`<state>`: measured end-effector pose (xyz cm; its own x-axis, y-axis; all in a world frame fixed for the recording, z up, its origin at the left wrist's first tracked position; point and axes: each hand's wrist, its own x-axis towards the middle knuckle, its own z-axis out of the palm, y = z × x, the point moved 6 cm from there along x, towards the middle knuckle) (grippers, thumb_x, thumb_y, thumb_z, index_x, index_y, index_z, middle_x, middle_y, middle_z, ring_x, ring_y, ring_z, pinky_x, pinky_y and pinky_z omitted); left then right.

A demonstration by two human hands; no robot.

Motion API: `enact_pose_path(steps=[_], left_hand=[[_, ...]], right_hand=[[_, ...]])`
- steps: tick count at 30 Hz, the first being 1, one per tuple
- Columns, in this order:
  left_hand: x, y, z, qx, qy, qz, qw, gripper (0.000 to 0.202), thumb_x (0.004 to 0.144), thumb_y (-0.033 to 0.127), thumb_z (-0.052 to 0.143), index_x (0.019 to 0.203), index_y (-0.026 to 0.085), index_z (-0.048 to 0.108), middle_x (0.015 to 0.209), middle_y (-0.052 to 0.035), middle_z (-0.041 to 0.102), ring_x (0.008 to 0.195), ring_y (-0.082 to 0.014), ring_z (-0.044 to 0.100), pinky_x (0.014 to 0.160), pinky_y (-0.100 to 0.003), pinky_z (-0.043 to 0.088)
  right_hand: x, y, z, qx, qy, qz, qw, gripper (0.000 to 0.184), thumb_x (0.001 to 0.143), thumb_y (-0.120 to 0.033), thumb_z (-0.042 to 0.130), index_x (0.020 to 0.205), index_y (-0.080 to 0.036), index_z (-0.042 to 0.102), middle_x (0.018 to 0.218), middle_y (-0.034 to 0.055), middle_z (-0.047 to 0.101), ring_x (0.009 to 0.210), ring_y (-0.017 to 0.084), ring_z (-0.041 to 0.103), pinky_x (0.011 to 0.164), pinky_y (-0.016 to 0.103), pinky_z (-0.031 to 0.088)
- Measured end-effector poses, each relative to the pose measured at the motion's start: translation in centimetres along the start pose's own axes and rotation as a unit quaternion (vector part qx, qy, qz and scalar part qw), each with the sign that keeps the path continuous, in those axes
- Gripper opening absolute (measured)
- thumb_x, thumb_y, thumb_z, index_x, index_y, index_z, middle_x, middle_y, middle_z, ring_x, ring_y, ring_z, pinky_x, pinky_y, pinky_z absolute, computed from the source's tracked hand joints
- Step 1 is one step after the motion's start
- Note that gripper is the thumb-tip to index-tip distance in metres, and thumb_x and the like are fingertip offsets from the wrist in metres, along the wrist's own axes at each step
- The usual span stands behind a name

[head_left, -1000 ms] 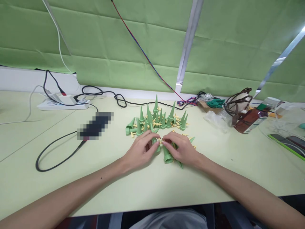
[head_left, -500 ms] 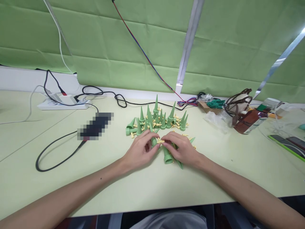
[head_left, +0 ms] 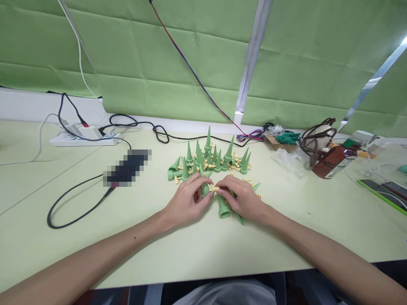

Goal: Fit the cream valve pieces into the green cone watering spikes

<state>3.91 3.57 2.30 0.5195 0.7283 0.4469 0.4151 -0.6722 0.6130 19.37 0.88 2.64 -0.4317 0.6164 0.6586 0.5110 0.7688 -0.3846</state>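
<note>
My left hand is closed around a green plant watering spike, its point tilted up and away from me. Between the fingertips of both hands sits a small yellow valve against the spike's side. My right hand pinches the valve's right end; its other fingers are curled and partly hidden. Beneath the right hand lies another green spike, its round threaded opening facing me. More spikes and yellow pieces show around that hand. Just beyond both hands stand several green spikes with yellow valves among them.
A pixelated dark device with a black cable lies left. Behind it is a white power strip. At right are a plastic bag, a brown bottle, brown straps and a green-edged phone. The table's front edge runs near my body.
</note>
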Motion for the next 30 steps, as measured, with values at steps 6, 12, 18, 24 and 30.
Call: enact_pose_path(steps=[6,12,18,24,30], left_hand=[[0.03,-0.02,0.11,0.004,-0.001,0.011,1.0,0.021,0.093,0.031,0.059,0.11,0.019,0.063,0.084,-0.0002,0.05,0.061,-0.0105,0.053,0.057,-0.025,0.046],[-0.1,0.15,0.12,0.002,-0.003,0.028,1.0,0.021,0.093,0.028,0.059,0.111,0.018,0.062,0.084,-0.0002,0.049,0.062,-0.0102,0.052,0.057,-0.024,0.046],[-0.18,0.3,0.15,0.004,-0.004,0.04,0.999,0.021,0.093,0.026,0.059,0.111,0.018,0.063,0.083,0.0004,0.048,0.06,-0.0097,0.051,0.055,-0.023,0.044],[-0.03,0.32,0.06,-0.003,0.004,0.026,1.0,0.021,0.092,0.027,0.059,0.11,0.017,0.064,0.084,0.0,0.05,0.061,-0.0099,0.053,0.056,-0.024,0.046],[0.14,0.02,-0.08,-0.013,0.015,-0.006,1.0,0.021,0.093,0.031,0.059,0.108,0.019,0.064,0.085,0.0,0.051,0.059,-0.0096,0.053,0.055,-0.024,0.047]], right_hand=[[-0.06,0.06,-0.02,-0.003,-0.001,0.008,1.0,0.012,0.102,-0.023,0.049,0.102,-0.02,0.06,0.085,0.0054,0.063,0.075,0.018,0.058,0.068,0.029,0.049],[0.03,0.1,-0.01,-0.012,-0.004,0.022,1.0,0.015,0.102,-0.024,0.05,0.093,-0.019,0.061,0.08,0.004,0.063,0.073,0.016,0.058,0.066,0.028,0.046],[0.3,0.01,0.02,-0.016,-0.023,0.046,0.999,0.026,0.104,-0.026,0.048,0.081,-0.018,0.058,0.074,0.0023,0.061,0.069,0.015,0.055,0.065,0.027,0.042],[0.4,0.02,-0.14,-0.013,-0.022,0.067,0.997,0.021,0.103,-0.026,0.048,0.088,-0.018,0.061,0.078,0.0033,0.064,0.072,0.016,0.057,0.068,0.028,0.044],[0.17,-0.35,-0.32,0.005,-0.016,0.03,0.999,0.015,0.099,-0.022,0.054,0.113,-0.018,0.059,0.086,0.0047,0.064,0.078,0.018,0.059,0.071,0.029,0.047]])
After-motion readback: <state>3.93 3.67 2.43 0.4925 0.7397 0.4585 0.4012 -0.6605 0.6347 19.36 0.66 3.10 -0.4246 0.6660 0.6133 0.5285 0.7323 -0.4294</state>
